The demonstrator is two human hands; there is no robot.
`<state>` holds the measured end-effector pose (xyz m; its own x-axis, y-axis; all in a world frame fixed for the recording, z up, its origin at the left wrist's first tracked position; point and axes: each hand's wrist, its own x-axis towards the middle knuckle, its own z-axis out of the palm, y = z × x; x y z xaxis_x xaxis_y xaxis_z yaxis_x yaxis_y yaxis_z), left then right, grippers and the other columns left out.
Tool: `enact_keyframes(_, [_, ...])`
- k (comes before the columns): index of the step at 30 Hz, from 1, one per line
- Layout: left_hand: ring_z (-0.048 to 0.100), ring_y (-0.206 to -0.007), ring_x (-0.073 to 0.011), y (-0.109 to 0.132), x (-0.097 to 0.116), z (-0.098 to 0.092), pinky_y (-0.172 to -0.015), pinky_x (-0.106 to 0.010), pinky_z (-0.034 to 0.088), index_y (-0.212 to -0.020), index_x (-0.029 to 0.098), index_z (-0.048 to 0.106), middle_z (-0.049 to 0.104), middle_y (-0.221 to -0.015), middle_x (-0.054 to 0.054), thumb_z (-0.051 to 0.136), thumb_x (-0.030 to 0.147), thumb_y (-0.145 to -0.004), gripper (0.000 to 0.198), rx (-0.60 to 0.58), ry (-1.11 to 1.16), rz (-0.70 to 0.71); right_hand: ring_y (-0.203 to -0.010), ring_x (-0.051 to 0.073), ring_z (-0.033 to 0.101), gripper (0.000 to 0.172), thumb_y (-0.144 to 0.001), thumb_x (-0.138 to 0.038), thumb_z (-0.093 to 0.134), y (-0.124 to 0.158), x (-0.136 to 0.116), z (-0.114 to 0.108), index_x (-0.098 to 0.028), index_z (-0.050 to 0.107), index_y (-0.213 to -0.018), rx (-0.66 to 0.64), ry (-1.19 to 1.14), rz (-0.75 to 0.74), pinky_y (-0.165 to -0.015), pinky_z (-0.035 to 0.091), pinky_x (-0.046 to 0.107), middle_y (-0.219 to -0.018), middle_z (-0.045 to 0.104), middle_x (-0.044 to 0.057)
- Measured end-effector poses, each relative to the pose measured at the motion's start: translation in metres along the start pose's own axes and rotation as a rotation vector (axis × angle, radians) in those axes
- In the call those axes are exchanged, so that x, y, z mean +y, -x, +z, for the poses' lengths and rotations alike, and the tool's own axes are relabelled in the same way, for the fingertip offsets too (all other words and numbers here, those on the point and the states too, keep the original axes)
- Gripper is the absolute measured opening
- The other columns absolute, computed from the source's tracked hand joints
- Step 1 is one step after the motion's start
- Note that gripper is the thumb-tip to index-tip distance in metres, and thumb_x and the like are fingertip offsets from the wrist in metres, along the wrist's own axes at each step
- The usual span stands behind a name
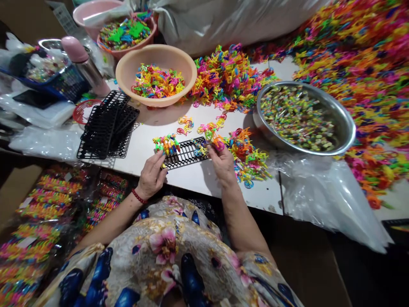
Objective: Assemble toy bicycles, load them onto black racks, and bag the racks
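Looks mid-fill: left hand [152, 172] grips the black rack [187, 160], right hand [223, 164] pinches plastic bits [220, 145] opposite, so careful placing's needed.

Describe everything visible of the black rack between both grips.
The black rack is a narrow, plastic-looking grid with slotted openings, its long side running left to right over the white table. The left grip holds its left end, where colourful pieces stand lined up; the right grip is at its right end, partly hiding it.
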<state>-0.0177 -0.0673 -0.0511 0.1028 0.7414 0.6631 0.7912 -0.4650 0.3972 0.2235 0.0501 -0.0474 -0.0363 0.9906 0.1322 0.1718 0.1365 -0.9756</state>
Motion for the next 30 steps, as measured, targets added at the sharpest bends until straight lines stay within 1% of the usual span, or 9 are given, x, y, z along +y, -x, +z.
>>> enact_keyframes(3, [0.051, -0.135, -0.0279, 0.002, 0.0, 0.001, -0.109, -0.047, 0.047, -0.15, 0.018, 0.039, 0.053, -0.144, -0.02, 0.053, 0.021, -0.095, 0.057, 0.003, 0.006, -0.013, -0.078, 0.016, 0.063, 0.04, -0.083, -0.055, 0.068, 0.013, 0.002, 0.012, -0.02, 0.068, -0.103, -0.168, -0.106, 0.016, -0.074, 0.054, 0.031, -0.09, 0.07, 0.003])
enact_keyframes(6, [0.049, -0.137, -0.0279, 0.004, 0.001, 0.002, -0.11, -0.049, 0.046, -0.152, 0.017, 0.035, 0.052, -0.145, -0.021, 0.051, 0.02, -0.096, 0.059, 0.027, 0.009, -0.035, -0.073, 0.016, 0.064, 0.037, -0.085, -0.054, 0.066, 0.034, -0.001, 0.034, -0.019, 0.069, -0.097, -0.293, -0.055, 0.036, -0.071, 0.054, 0.03, -0.084, 0.07, 0.003])
enact_keyframes(8, [0.05, -0.135, -0.0273, 0.004, 0.001, 0.002, -0.11, -0.048, 0.047, -0.152, 0.017, 0.035, 0.053, -0.144, -0.02, 0.051, 0.019, -0.096, 0.058, 0.04, 0.004, -0.04, -0.071, 0.016, 0.064, 0.035, -0.088, -0.052, 0.063, 0.046, -0.003, 0.048, -0.018, 0.068, -0.097, -0.363, 0.007, 0.015, -0.07, 0.053, 0.028, -0.081, 0.07, 0.003])
enact_keyframes(11, [0.052, -0.133, -0.0265, 0.003, 0.002, 0.001, -0.108, -0.046, 0.049, -0.15, 0.018, 0.039, 0.055, -0.142, -0.019, 0.05, 0.018, -0.096, 0.054, 0.029, -0.012, -0.03, -0.074, 0.017, 0.066, 0.034, -0.092, -0.048, 0.058, 0.055, -0.005, 0.065, -0.017, 0.068, -0.103, -0.444, 0.082, -0.093, -0.071, 0.053, 0.027, -0.085, 0.071, 0.005])
enact_keyframes(14, [0.054, -0.132, -0.0268, 0.001, 0.001, 0.0, -0.107, -0.047, 0.05, -0.149, 0.017, 0.04, 0.056, -0.141, -0.019, 0.052, 0.018, -0.095, 0.055, 0.026, -0.014, -0.022, -0.083, 0.018, 0.067, 0.033, -0.094, -0.043, 0.055, 0.053, 0.001, 0.078, -0.017, 0.067, -0.111, -0.511, 0.125, -0.217, -0.077, 0.053, 0.027, -0.097, 0.073, 0.007])
enact_keyframes(17, [0.054, -0.132, -0.027, 0.001, 0.001, 0.001, -0.106, -0.047, 0.051, -0.15, 0.018, 0.04, 0.056, -0.141, -0.019, 0.052, 0.017, -0.095, 0.056, 0.035, -0.011, -0.02, -0.095, 0.018, 0.068, 0.033, -0.094, -0.037, 0.053, 0.05, 0.013, 0.086, -0.018, 0.066, -0.118, -0.556, 0.148, -0.282, -0.085, 0.053, 0.028, -0.109, 0.073, 0.008])
enact_keyframes(21, [0.054, -0.131, -0.0268, 0.001, 0.0, 0.001, -0.106, -0.047, 0.051, -0.151, 0.018, 0.039, 0.056, -0.141, -0.019, 0.052, 0.017, -0.095, 0.057, 0.042, 0.002, -0.005, -0.103, 0.019, 0.067, 0.035, -0.095, -0.034, 0.051, 0.05, 0.025, 0.091, -0.018, 0.064, -0.124, -0.548, 0.216, -0.329, -0.09, 0.053, 0.03, -0.116, 0.071, 0.01])
enact_keyframes(24, [0.054, -0.132, -0.027, 0.002, -0.002, 0.002, -0.105, -0.046, 0.051, -0.151, 0.019, 0.039, 0.056, -0.142, -0.019, 0.053, 0.016, -0.095, 0.058, 0.034, 0.014, -0.003, -0.106, 0.02, 0.066, 0.035, -0.095, -0.031, 0.052, 0.049, 0.029, 0.091, -0.017, 0.062, -0.126, -0.551, 0.251, -0.375, -0.093, 0.052, 0.031, -0.118, 0.07, 0.011])
enact_keyframes(30, [0.053, -0.133, -0.0276, 0.002, -0.005, 0.002, -0.107, -0.047, 0.048, -0.155, 0.02, 0.033, 0.053, -0.145, -0.019, 0.051, 0.02, -0.096, 0.062, 0.002, -0.033, 0.017, -0.106, 0.022, 0.065, 0.037, -0.088, -0.014, 0.054, 0.045, 0.027, 0.09, -0.015, 0.061, -0.124, -0.63, 0.36, -0.466, -0.094, 0.051, 0.033, -0.114, 0.07, 0.013])
